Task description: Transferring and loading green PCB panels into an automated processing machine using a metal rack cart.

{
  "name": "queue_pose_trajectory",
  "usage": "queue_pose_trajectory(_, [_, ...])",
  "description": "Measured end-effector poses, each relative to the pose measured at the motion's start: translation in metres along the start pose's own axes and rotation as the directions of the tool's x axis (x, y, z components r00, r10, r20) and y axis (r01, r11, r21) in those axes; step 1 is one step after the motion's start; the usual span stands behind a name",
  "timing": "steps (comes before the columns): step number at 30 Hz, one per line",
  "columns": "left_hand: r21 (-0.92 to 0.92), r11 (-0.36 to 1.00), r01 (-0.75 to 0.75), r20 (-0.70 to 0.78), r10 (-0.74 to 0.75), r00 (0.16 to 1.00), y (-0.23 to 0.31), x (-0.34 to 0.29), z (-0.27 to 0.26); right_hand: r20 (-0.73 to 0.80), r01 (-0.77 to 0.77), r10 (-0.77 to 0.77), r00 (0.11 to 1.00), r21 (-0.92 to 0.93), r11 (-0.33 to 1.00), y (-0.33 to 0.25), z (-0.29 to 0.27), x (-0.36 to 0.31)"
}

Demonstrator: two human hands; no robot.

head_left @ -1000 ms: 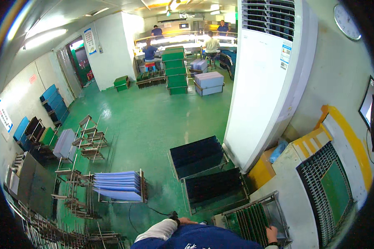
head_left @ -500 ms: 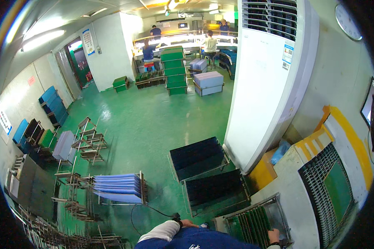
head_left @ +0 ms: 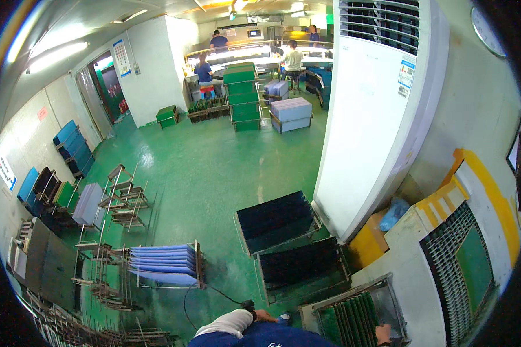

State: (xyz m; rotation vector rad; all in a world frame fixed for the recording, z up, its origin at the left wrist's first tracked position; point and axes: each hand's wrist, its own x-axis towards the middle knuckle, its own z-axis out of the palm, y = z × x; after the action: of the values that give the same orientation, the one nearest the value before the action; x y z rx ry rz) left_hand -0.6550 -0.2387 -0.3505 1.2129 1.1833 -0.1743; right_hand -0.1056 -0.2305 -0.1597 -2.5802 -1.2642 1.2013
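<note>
My right hand (head_left: 383, 333) is at the lower right, fingers curled, against the right end of a row of upright green boards (head_left: 348, 319). Those boards stand in a metal rack (head_left: 391, 287); what the fingers hold, if anything, is hidden. My left hand (head_left: 264, 316) lies close in front of my body, beside the dark blue clothing. A black object (head_left: 248, 305) with a cable sits at that wrist. The left fingers are too small and partly hidden to make out.
Two racks of dark panels (head_left: 278, 221) stand ahead. To the left is a rack of lilac panels (head_left: 163, 263), with empty metal racks (head_left: 124, 199) behind it. A tall white air conditioner (head_left: 376, 127) rises at right. Several people (head_left: 293, 61) work at the far benches.
My view has shifted slightly. My right hand sits a little lower in the picture, still against the green boards. The left hand stays close to my body.
</note>
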Motion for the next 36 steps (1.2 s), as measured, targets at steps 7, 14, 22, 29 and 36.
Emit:
queue_pose_trajectory(7, [-0.068, 0.989, 0.128, 0.04, -0.125, 0.991, 0.012, 0.002, -0.006, -0.288, -0.06, 0.059, 0.956, 0.006, 0.998, 0.044, 0.032, 0.07])
queue_pose_trajectory(14, [0.065, 0.994, 0.086, 0.093, -0.091, 0.991, 0.036, 0.004, -0.016, -0.294, 0.168, -0.195, 0.936, -0.113, 0.979, 0.071, 0.034, 0.08])
queue_pose_trajectory(22, [-0.062, 0.992, 0.112, 0.12, -0.104, 0.987, 0.058, -0.012, -0.023, -0.239, -0.066, 0.091, 0.967, 0.113, 0.991, 0.068, 0.035, 0.083])
queue_pose_trajectory(29, [0.177, 0.982, 0.06, 0.023, -0.065, 0.998, 0.046, 0.011, -0.024, -0.309, 0.194, -0.197, 0.93, -0.042, 0.98, 0.059, 0.026, 0.057])
queue_pose_trajectory(36, [0.158, 0.982, -0.101, 0.13, 0.081, 0.988, 0.021, 0.054, -0.026, -0.378, 0.042, -0.05, 0.924, -0.03, 0.999, 0.015, 0.015, 0.009])
